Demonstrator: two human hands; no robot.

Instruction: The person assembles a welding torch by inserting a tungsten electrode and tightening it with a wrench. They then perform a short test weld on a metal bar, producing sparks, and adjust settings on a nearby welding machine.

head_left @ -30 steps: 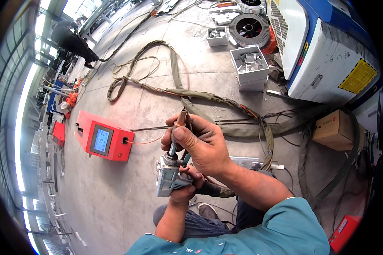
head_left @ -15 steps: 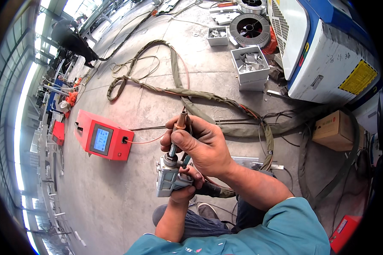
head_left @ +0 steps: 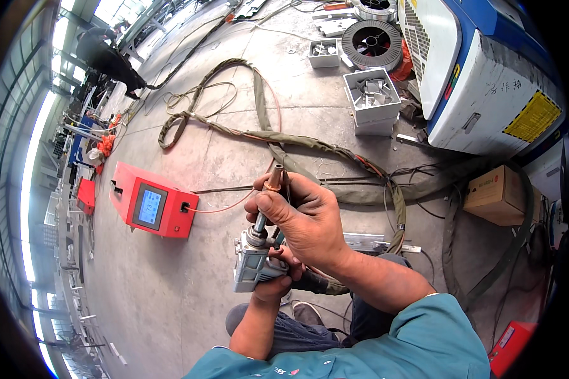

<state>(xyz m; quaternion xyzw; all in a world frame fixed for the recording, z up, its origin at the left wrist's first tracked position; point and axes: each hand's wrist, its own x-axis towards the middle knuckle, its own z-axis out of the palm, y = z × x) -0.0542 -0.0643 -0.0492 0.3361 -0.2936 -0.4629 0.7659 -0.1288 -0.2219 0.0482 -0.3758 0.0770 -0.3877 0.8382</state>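
My left hand (head_left: 273,289) is wrapped round the silver, boxy body of a welding gun (head_left: 249,270) from below. The gun points up and away from me, above my bent knees. At its front end my right hand (head_left: 306,218) pinches the copper-coloured nozzle (head_left: 273,183) between thumb and fingers. Below that grip shows the gun's metal tube (head_left: 260,222), which runs into a knurled collar on the body. A thin dark line beside the nozzle is partly hidden by my right fingers. The gun's handle is mostly covered by my left hand.
A red box with a lit screen (head_left: 150,205) stands on the floor to the left. Green-sheathed cables (head_left: 310,144) loop ahead. Further right are grey bins of metal pieces (head_left: 372,95), wire spools (head_left: 371,44), a white-blue machine (head_left: 487,88) and a carton (head_left: 496,196). Another person (head_left: 107,60) stands far left.
The nozzle and front of the gun have tilted slightly to the right, along with my right fingers. Both hands keep their grip, and the surroundings look the same.
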